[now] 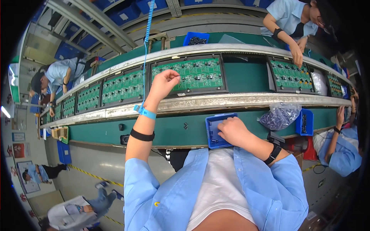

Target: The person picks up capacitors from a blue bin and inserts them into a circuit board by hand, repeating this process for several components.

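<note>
My left hand (165,82) is over the left part of a green circuit board panel (204,73) in a dark frame. Its thumb and fingertips are pinched together; whatever they hold is too small to make out. A light blue wrist strap (147,112) with a coiled blue cord is on that arm. My right hand (235,131) reaches into a blue bin (210,139) that has small dark parts inside. Those fingers are curled down, and anything between them is hidden.
Framed boards (122,87) line the rail track (185,101) to the left. A plastic bag of dark parts (280,116) and another blue bin (304,122) are at right. Loose small parts (185,126) lie on the green bench. A co-worker's hand (296,54) is over a board across the track.
</note>
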Demonstrator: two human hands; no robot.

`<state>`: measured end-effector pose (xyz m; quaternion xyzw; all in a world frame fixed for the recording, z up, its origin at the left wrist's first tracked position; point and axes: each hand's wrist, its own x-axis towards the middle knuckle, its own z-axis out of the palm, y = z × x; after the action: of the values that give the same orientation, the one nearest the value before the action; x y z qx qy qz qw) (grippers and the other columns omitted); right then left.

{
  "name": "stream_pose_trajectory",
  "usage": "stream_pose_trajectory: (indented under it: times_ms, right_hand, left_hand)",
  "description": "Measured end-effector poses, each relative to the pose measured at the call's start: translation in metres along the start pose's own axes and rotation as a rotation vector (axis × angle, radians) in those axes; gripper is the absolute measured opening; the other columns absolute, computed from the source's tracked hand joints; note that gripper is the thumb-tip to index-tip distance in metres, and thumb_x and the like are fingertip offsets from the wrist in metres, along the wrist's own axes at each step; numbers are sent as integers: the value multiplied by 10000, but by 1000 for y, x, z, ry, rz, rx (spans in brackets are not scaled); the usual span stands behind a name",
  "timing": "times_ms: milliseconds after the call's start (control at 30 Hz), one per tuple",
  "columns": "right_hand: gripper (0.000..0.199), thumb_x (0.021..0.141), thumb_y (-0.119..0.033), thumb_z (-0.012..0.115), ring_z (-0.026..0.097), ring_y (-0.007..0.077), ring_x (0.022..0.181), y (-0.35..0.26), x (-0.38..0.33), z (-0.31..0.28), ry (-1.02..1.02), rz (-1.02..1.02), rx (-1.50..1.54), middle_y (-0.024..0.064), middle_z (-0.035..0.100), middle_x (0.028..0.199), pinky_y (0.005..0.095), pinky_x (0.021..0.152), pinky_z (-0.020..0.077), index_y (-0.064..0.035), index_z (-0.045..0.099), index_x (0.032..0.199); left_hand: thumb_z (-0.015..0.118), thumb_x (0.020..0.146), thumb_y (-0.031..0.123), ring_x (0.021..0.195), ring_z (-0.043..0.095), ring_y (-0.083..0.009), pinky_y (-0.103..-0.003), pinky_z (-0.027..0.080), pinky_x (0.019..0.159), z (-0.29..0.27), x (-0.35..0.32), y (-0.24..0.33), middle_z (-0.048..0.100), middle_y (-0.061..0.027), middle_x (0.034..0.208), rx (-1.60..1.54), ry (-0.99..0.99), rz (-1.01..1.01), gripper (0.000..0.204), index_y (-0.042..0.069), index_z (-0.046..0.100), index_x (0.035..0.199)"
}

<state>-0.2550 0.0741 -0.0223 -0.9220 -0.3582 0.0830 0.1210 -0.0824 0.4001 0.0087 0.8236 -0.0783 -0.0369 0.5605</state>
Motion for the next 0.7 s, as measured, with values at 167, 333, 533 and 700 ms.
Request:
stream_pose_trajectory:
  times_ms: [167, 333, 533, 700]
  right_hand:
    - [167, 883, -202, 660, 691, 286, 917, -15, 3, 17, -79, -16, -148, 105, 746, 909, 431, 799, 480, -95, 753, 973]
    - [182, 877, -177, 622, 696, 284, 924, -26, 9, 31, -100, -10, -118, 104, 755, 913, 427, 809, 474, -105, 759, 974]
    - [181, 880, -174, 613, 708, 286, 916, -36, 20, 34, -160, -16, -38, 93, 761, 887, 433, 803, 485, -119, 768, 956]
    - [181, 885, -177, 606, 719, 290, 904, -48, 27, 29, -157, -19, -6, 92, 761, 884, 439, 798, 494, -125, 770, 940]
  left_hand:
    - [737, 951, 119, 830, 703, -108, -264, 551, 761, -11, 37, -19, 753, -53, 919, 130, 54, 2, 249, 3, 736, 1172]
    - [777, 901, 161, 776, 720, -186, -335, 558, 731, -14, 54, -19, 756, -83, 902, 398, 81, 60, 222, 61, 794, 1099]
    - [796, 872, 156, 836, 686, -266, -388, 552, 764, -23, 60, -32, 695, -96, 881, 777, 141, 431, 199, 94, 822, 1059]
    - [818, 848, 198, 890, 644, -322, -439, 538, 800, -32, 64, -45, 639, -101, 885, 935, 161, 498, 189, 123, 840, 1020]
